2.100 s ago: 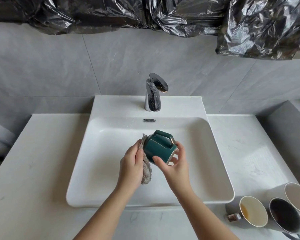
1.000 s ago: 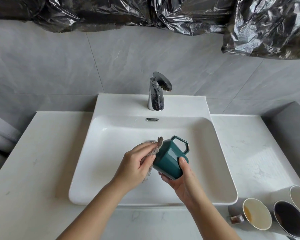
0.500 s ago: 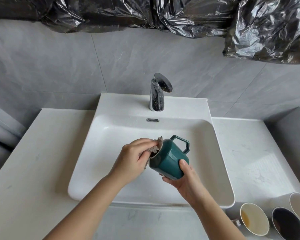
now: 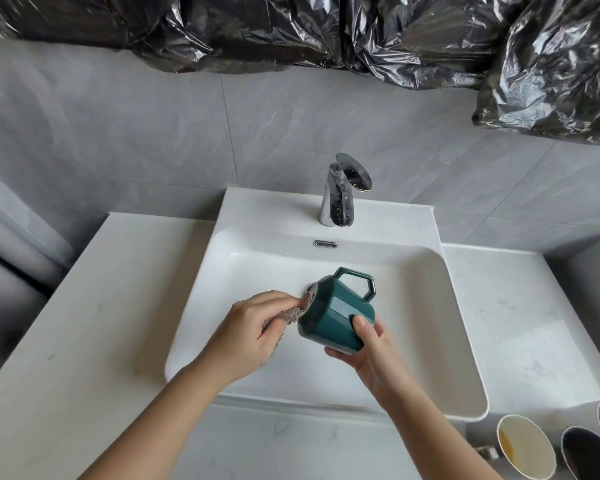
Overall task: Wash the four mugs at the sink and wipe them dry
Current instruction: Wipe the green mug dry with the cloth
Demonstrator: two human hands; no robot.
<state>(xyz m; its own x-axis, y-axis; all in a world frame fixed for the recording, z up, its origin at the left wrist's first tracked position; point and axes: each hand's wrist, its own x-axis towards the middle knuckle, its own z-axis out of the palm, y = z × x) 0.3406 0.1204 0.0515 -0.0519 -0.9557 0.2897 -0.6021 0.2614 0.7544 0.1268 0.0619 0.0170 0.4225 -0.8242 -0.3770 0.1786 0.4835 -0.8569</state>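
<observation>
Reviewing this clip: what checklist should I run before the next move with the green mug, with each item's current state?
1. Right hand grips green mug, thumb on its side: ok.
2. Left hand holds grey cloth at the mug's mouth: ok.
3. Mug held over the sink basin: ok.
4. Faucet shows no water stream: ok.
5. Mug interior dry: cannot tell, mouth faces away.
6. Cream mug on the counter washed: not ok, brown stain inside.
</observation>
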